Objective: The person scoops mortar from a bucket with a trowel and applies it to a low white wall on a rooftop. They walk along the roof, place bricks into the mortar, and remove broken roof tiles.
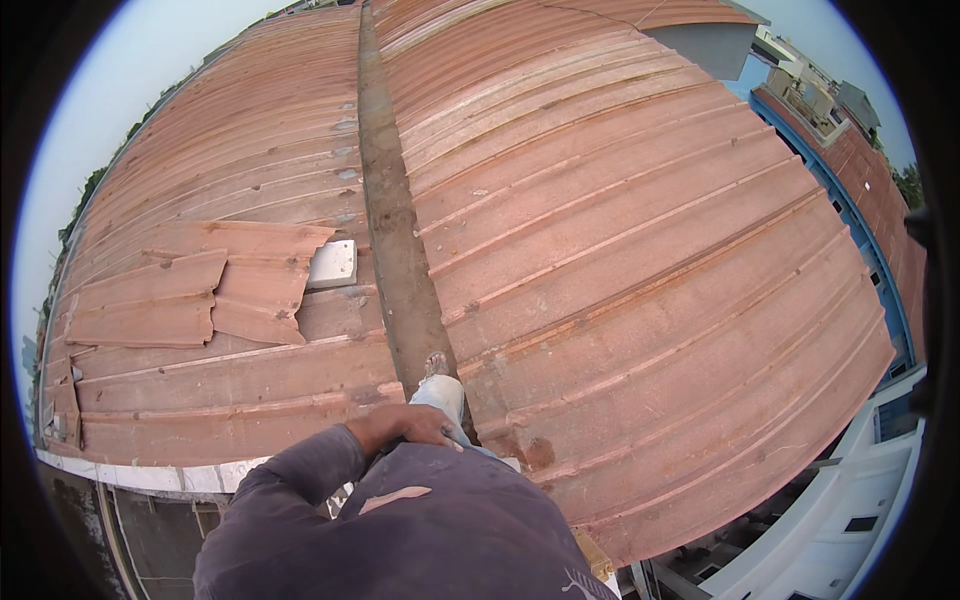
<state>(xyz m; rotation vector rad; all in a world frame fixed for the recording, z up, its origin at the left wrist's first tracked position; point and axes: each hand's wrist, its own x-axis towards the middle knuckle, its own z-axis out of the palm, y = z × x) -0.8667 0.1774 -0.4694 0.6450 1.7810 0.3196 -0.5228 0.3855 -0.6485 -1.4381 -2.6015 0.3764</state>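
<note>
Resting at the pale trouser leg (447, 398), the left hand (430, 426) reaches in from a dark sleeve (295, 468), bent at the elbow, its back turned up; whether its fingers are closed on anything I cannot tell. The right hand is out of view, so its state cannot be told either. The leg lies just ahead of the dark shirt (440, 540), and its foot (437, 364) is in the gutter (390, 190), a brown channel running away between two slopes of ribbed, reddish roof (620, 270). On the left slope lie two loose sheets (265, 285) (150, 300) (both ragged at the edge), overlapping each other, with a white block (333, 264) just beside the nearer one to the gutter. A white ledge (180, 478) edges the roof at lower left. Beyond the right slope run a blue wall (850, 220) and, lower down, a white building (865, 500).
</note>
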